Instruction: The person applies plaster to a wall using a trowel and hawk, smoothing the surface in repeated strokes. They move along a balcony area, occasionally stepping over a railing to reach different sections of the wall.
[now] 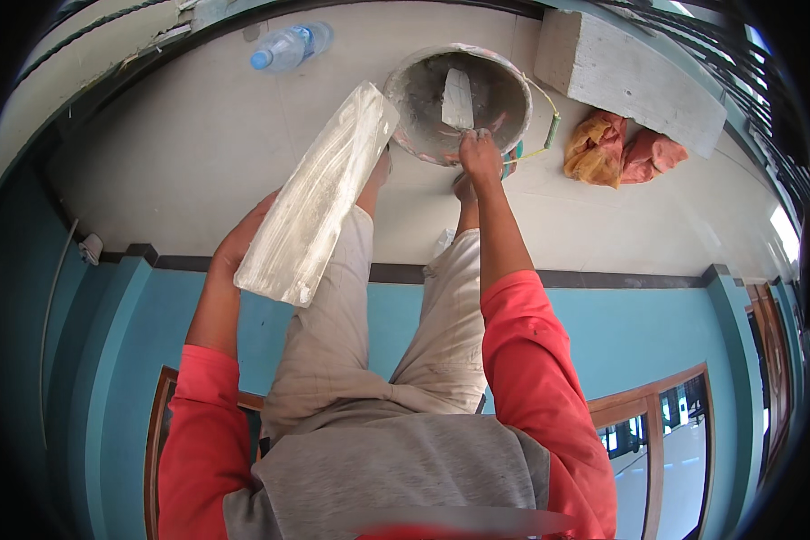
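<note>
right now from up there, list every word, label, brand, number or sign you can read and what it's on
None can be read.
Clear plastic bottle: bluish label, any print on it too small and blurred to read.
Bucket, trowel and smeared board: no lettering that I can make out.

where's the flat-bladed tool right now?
Head view, upper part, just right of centre: the flat-bladed tool is in the right hand, its blade within the outline of the bucket, right of the long plaster-smeared board.
</note>
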### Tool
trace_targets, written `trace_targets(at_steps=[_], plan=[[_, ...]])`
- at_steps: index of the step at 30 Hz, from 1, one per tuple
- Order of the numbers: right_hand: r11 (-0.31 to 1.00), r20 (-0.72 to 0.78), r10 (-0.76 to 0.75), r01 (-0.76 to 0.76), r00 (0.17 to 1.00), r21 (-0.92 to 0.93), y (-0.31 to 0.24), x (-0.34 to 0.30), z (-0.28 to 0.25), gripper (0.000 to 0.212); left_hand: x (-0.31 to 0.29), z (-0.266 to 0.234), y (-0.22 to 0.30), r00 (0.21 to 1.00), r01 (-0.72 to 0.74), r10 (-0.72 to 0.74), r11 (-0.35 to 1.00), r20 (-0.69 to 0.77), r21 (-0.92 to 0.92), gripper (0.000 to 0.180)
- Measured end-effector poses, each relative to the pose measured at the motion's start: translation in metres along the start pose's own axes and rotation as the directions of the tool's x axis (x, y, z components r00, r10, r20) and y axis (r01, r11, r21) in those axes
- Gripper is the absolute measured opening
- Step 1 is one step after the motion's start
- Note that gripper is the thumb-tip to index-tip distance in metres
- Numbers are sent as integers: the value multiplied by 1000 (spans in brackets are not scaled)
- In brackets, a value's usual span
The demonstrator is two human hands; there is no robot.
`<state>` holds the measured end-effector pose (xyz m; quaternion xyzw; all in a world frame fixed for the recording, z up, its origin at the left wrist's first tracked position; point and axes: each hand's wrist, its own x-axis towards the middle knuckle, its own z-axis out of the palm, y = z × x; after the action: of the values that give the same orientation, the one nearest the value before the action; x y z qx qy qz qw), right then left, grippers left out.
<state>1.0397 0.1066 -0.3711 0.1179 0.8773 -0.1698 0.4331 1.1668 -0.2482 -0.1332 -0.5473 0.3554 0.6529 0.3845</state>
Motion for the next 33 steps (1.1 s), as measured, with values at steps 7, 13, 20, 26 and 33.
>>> trace_targets(at_steps=[7,13,20,26,33], plan=[[994,68,55,-48,996,-103,-23,7,-9,54,1,-19,-7,969,-245,245,956,22,163,45],[978,103,86,-64,991,-199,-38,17,-1,55,5,-21,-16,951,-301,308,900,28,314,39],[982,125,-39,61,991,-177,-44,37,38,57,4,-17,-23,932,-336,361,893,-32,299,37],[996,257,56,-72,965,51,-47,49,46,62,9,-22,-26,910,-395,415,845,23,360,36],[983,5,2,-1,1000,-182,-26,9,-2,50,7,-23,-31,900,-429,435,869,35,248,42]])
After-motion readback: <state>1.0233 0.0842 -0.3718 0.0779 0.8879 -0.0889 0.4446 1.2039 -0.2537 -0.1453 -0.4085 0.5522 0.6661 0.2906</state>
